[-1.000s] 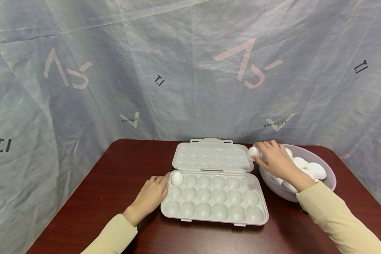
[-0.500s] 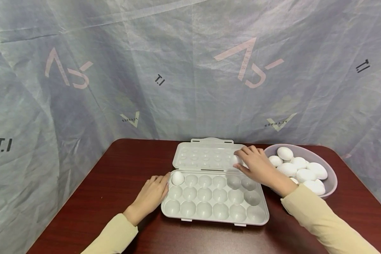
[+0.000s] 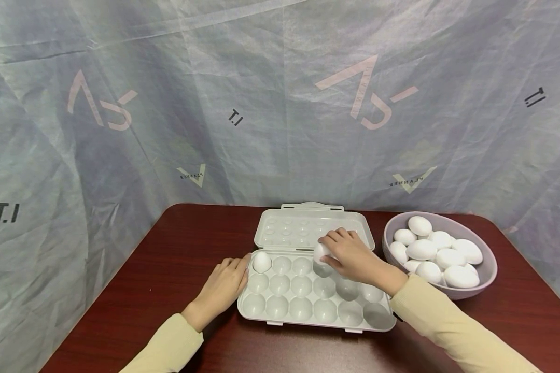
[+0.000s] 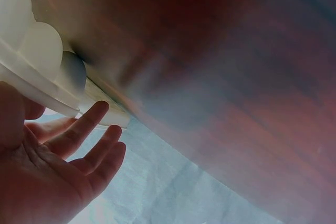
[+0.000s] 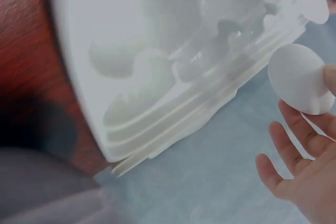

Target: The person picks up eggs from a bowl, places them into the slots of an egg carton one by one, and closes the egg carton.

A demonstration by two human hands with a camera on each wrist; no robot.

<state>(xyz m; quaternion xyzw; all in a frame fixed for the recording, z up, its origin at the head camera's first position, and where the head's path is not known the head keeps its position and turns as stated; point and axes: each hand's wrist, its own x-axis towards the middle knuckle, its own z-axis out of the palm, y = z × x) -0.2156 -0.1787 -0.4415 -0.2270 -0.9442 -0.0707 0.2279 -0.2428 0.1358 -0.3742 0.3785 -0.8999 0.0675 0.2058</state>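
Right hand (image 3: 350, 256) pinches an egg (image 3: 321, 253) over the tray (image 3: 315, 295)'s back row; left hand (image 3: 224, 285), fingers relaxed, steadies its edge. Next, I'd judge, lowering it squarely into an empty cup.

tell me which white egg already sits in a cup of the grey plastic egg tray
The white egg in the tray's far-left corner cup, beside the left hand. The right hand holds another above the grey plastic egg tray; the others lie in the bowl.
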